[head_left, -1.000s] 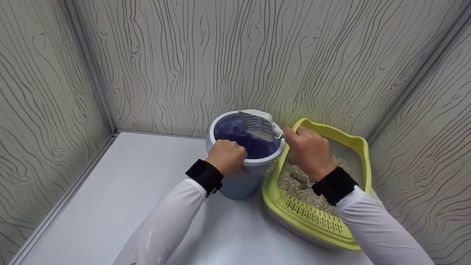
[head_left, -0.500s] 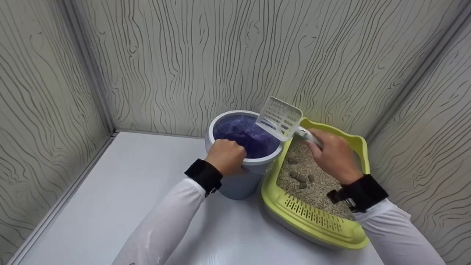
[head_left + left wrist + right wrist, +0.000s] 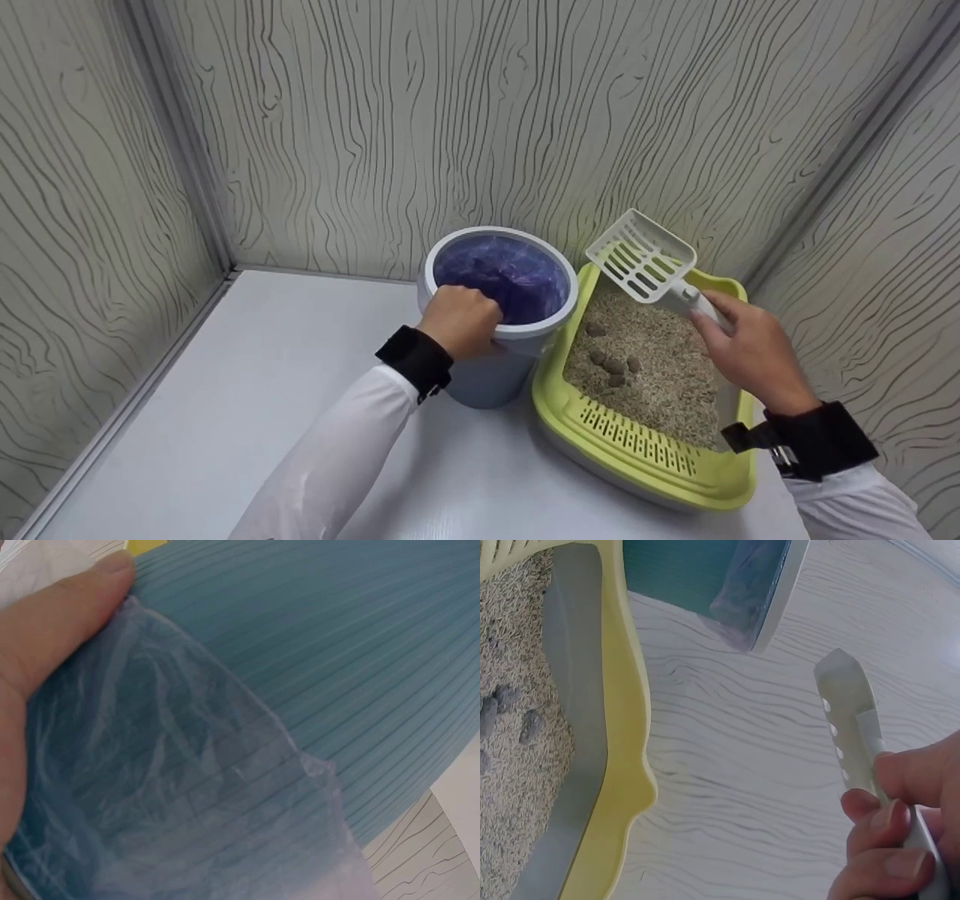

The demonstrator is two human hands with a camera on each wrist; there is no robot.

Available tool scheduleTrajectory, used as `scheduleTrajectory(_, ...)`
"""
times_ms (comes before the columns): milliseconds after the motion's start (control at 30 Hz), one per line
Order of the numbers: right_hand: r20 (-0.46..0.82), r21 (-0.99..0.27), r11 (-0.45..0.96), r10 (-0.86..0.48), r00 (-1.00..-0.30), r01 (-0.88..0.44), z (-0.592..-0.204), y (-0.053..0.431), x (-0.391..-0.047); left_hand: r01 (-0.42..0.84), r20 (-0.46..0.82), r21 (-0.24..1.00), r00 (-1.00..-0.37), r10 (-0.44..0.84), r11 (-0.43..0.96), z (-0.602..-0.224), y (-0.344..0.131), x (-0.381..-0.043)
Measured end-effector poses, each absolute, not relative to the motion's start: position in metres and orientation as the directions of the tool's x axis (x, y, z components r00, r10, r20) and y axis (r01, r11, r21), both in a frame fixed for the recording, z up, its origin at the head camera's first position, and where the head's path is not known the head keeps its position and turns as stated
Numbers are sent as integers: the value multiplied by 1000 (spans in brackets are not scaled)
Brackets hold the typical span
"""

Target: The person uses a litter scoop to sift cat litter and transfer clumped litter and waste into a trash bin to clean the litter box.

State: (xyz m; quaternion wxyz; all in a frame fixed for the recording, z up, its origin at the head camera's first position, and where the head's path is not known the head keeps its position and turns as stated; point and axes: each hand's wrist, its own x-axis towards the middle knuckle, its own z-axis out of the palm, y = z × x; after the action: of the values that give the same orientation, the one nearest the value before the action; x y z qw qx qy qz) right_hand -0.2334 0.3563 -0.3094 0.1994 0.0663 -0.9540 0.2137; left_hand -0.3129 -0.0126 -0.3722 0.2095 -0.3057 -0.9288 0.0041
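My left hand (image 3: 463, 321) grips the near rim of a blue-grey bin (image 3: 487, 379), its thumb lying along the ribbed outside. A thin purple bag (image 3: 517, 289) lines the bin and folds over the rim, as the left wrist view shows. In my right hand (image 3: 754, 349) is the handle of a white slotted litter scoop (image 3: 641, 259), held over the back of a yellow litter box (image 3: 551, 390). No clump shows on the scoop. Pale pellet litter (image 3: 664, 375) fills the box, with several dark clumps (image 3: 613, 366) lying on it at the left.
Bin and litter box stand side by side on a white tabletop (image 3: 322, 337). Close behind them rises a wood-grain patterned wall (image 3: 375, 135), with similar panels at left and right. A perforated yellow ledge (image 3: 637, 442) forms the box's front.
The scoop has swung from over the bin, right to above the litter box, still in my right hand. My left hand has stayed at the bin's rim.
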Motion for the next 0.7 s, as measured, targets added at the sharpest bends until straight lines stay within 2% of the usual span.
scheduleTrajectory(267,288,-348,926,-42,-957,-145,-317,390,-231,563,385,-138,-727,568,815,-372,-13,-312)
scheduleTrajectory(467,63,-246,967,-48,-997,-62,-329,408,-237,571,383,-126,-726,571,811,-372,-14,-312)
scheduleTrajectory(700,-151,-177,984,-35,-988,-8,-343,411,-239,571,379,-125,-728,571,811,-371,-14,-311)
